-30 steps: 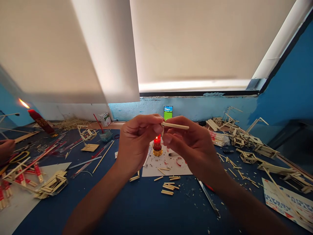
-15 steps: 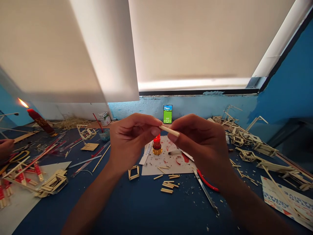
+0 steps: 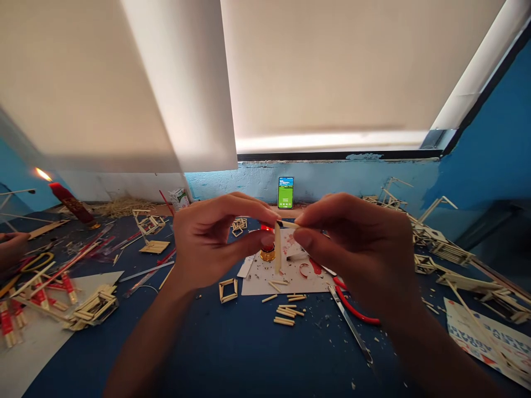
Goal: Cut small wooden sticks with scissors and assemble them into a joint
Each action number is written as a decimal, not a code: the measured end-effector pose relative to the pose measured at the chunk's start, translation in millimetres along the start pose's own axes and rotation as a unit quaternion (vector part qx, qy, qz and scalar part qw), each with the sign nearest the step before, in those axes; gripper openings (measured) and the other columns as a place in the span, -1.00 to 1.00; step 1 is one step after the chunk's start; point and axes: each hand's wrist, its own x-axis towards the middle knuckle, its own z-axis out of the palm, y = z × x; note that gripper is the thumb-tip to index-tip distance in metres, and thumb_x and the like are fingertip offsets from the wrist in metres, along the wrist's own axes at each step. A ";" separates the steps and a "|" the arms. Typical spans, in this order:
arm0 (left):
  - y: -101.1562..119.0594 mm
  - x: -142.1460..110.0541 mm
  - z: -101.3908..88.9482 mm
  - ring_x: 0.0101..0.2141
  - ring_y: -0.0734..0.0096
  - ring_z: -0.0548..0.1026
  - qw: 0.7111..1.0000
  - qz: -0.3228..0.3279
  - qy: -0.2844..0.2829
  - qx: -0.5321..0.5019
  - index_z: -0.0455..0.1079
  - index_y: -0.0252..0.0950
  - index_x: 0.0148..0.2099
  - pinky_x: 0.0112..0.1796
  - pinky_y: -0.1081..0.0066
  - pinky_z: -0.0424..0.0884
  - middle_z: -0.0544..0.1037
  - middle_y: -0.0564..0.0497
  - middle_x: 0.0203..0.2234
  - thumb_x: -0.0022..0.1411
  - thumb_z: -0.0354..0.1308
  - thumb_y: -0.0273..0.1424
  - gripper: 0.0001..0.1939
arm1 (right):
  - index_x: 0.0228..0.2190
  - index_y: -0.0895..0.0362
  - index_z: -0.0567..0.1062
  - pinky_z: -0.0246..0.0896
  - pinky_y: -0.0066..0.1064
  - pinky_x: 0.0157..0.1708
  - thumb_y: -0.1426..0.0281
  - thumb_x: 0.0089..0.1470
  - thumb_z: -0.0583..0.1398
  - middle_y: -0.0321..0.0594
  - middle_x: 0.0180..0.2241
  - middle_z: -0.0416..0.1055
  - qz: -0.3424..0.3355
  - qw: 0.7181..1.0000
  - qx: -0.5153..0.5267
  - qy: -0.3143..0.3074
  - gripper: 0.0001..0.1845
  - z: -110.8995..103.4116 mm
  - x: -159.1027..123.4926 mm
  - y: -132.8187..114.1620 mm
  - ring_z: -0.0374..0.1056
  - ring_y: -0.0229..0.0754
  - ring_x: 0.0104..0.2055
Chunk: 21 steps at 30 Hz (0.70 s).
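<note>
My left hand (image 3: 224, 237) is closed, its thumb and fingertips pinching a short pale wooden stick (image 3: 278, 251) that hangs down nearly upright. My right hand (image 3: 352, 243) pinches a second short wooden stick (image 3: 289, 225), seen from near its end. At the upper tip of the hanging piece the two sticks meet in a corner with a dark spot; whether they are joined there I cannot tell. Behind the fingers stands a lit red candle (image 3: 267, 251) on a gold base, partly hidden. Below lie a small square stick frame (image 3: 228, 290) and several cut sticks (image 3: 286, 315).
Red-handled pliers (image 3: 357, 310) and tweezers (image 3: 352, 329) lie right of centre. Stick structures (image 3: 448, 251) crowd the right side. At the left stands a tall burning candle (image 3: 72, 204), near another person's hand (image 3: 12, 246). A phone (image 3: 286, 192) leans on the wall.
The hands have moved slightly apart. One slanted stick showed between them before; now one hangs down from the left fingers, and another shows in the right fingers, meeting it at a corner.
</note>
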 end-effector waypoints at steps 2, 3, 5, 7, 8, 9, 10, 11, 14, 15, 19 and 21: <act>1.1 0.9 -0.4 -0.35 0.32 0.68 0.999 0.024 0.012 0.029 0.67 -0.16 -0.08 -0.32 0.35 0.65 0.74 0.01 -0.33 0.13 0.48 -0.56 -0.69 | -0.40 0.05 0.61 0.31 -0.52 -0.49 0.57 0.07 0.37 -0.42 -0.50 0.51 -0.010 1.000 -0.023 -0.001 -0.83 -1.3 -1.0 -2.2 0.35 -0.38 -0.48; 1.4 1.5 -1.0 -0.36 0.32 0.68 0.998 0.033 0.014 0.048 0.67 -0.15 -0.08 -0.34 0.36 0.65 0.74 0.02 -0.33 0.13 0.47 -0.56 -0.68 | -0.40 0.05 0.61 0.31 -0.51 -0.49 0.58 0.07 0.37 -0.42 -0.49 0.51 -0.012 0.999 -0.031 -0.003 -0.83 -2.0 -1.6 -3.3 0.35 -0.37 -0.47; 1.9 3.0 -2.6 -0.37 0.34 0.68 0.994 0.070 0.013 0.080 0.68 -0.18 -0.08 -0.35 0.40 0.63 0.74 0.01 -0.35 0.10 0.48 -0.59 -0.66 | -0.41 0.05 0.61 0.31 -0.49 -0.48 0.58 0.05 0.37 -0.40 -0.48 0.52 -0.012 0.999 -0.037 -0.010 -0.83 -3.0 -2.4 -5.2 0.35 -0.34 -0.44; 2.9 5.0 -4.1 -0.40 0.35 0.68 0.988 0.113 0.001 0.108 0.68 -0.23 -0.11 -0.39 0.44 0.63 0.73 0.00 -0.39 0.07 0.49 -0.61 -0.67 | -0.42 0.05 0.61 0.31 -0.48 -0.48 0.57 0.04 0.37 -0.38 -0.47 0.52 -0.009 0.999 -0.038 -0.019 -0.83 -3.4 -2.6 -6.7 0.35 -0.32 -0.43; 3.6 6.0 -4.5 -0.41 0.34 0.68 0.984 0.128 -0.006 0.122 0.68 -0.24 -0.13 -0.41 0.45 0.63 0.73 0.00 -0.41 0.07 0.50 -0.60 -0.70 | -0.42 0.05 0.61 0.31 -0.47 -0.48 0.57 0.04 0.37 -0.37 -0.47 0.52 -0.006 0.999 -0.038 -0.024 -0.84 -3.5 -2.4 -7.2 0.36 -0.31 -0.42; 4.6 7.0 -4.6 -0.43 0.34 0.68 0.981 0.138 -0.014 0.135 0.68 -0.23 -0.15 -0.43 0.45 0.63 0.73 0.01 -0.43 0.08 0.49 -0.59 -0.72 | -0.43 0.06 0.61 0.31 -0.46 -0.48 0.56 0.05 0.37 -0.36 -0.47 0.53 -0.003 0.999 -0.037 -0.030 -0.85 -3.6 -2.1 -7.6 0.36 -0.30 -0.42; 5.6 7.8 -4.5 -0.45 0.34 0.67 0.979 0.139 -0.021 0.146 0.68 -0.21 -0.16 -0.44 0.44 0.63 0.73 0.02 -0.43 0.11 0.48 -0.58 -0.75 | -0.43 0.06 0.61 0.31 -0.46 -0.48 0.56 0.05 0.36 -0.35 -0.46 0.54 0.001 0.999 -0.036 -0.035 -0.85 -3.7 -1.8 -7.8 0.37 -0.30 -0.41; 6.6 8.5 -4.2 -0.45 0.34 0.67 0.978 0.134 -0.028 0.155 0.68 -0.18 -0.17 -0.44 0.43 0.64 0.73 0.04 -0.44 0.14 0.46 -0.57 -0.77 | -0.44 0.06 0.61 0.31 -0.45 -0.48 0.57 0.05 0.36 -0.34 -0.45 0.54 0.003 0.999 -0.035 -0.038 -0.84 -3.9 -1.6 -7.8 0.37 -0.29 -0.41; 9.1 10.0 -3.6 -0.44 0.33 0.68 0.979 0.136 -0.045 0.147 0.67 -0.19 -0.16 -0.42 0.41 0.65 0.73 0.01 -0.44 0.18 0.43 -0.57 -0.78 | -0.44 0.07 0.61 0.31 -0.45 -0.46 0.59 0.04 0.35 -0.35 -0.45 0.54 0.003 0.999 -0.032 -0.043 -0.83 -5.0 -1.6 -7.1 0.36 -0.31 -0.42; 9.7 10.4 -3.7 -0.43 0.32 0.69 0.979 0.138 -0.051 0.142 0.67 -0.22 -0.15 -0.41 0.41 0.66 0.73 -0.01 -0.43 0.18 0.44 -0.58 -0.78 | -0.43 0.06 0.61 0.31 -0.46 -0.46 0.60 0.04 0.35 -0.37 -0.46 0.53 0.000 0.999 -0.032 -0.044 -0.82 -5.3 -1.7 -6.7 0.34 -0.33 -0.43; 11.0 12.6 -6.1 -0.42 0.31 0.69 0.977 0.155 -0.073 0.124 0.66 -0.34 -0.15 -0.38 0.42 0.67 0.72 -0.09 -0.44 0.17 0.44 -0.60 -0.81 | -0.42 0.06 0.61 0.29 -0.47 -0.46 0.58 0.06 0.36 -0.38 -0.46 0.53 -0.002 0.998 -0.031 -0.054 -0.83 -5.6 -2.0 -5.3 0.33 -0.35 -0.45; 11.5 13.7 -7.9 -0.42 0.32 0.69 0.975 0.156 -0.087 0.131 0.65 -0.32 -0.16 -0.39 0.43 0.67 0.72 -0.08 -0.45 0.18 0.43 -0.60 -0.82 | -0.43 0.07 0.60 0.28 -0.47 -0.47 0.58 0.06 0.35 -0.39 -0.47 0.52 0.004 0.998 -0.028 -0.057 -0.83 -5.3 -1.8 -5.4 0.32 -0.35 -0.46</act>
